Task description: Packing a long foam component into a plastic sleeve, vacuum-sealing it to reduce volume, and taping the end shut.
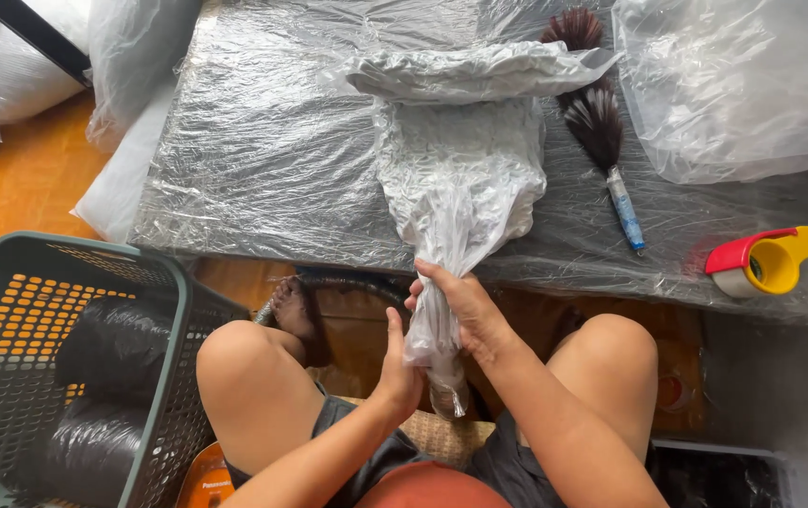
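Observation:
A clear plastic bag point(456, 179) holding a grey, textured bundle lies on the low plastic-covered table point(263, 150) and hangs over its near edge. Its loose neck is gathered into a twisted tail between my knees. My right hand point(460, 306) grips the upper part of that tail just below the table edge. My left hand point(400, 372) holds the tail lower down, thumb raised. A second wrapped grey bundle point(470, 73) lies across the table behind the bag.
A feather duster point(601, 132) with a blue handle lies right of the bag. A red and yellow tape dispenser point(763, 261) sits at the table's right edge. A grey-green basket point(65, 367) with dark wrapped rolls stands at my left. Large plastic bags point(743, 85) lie at the back.

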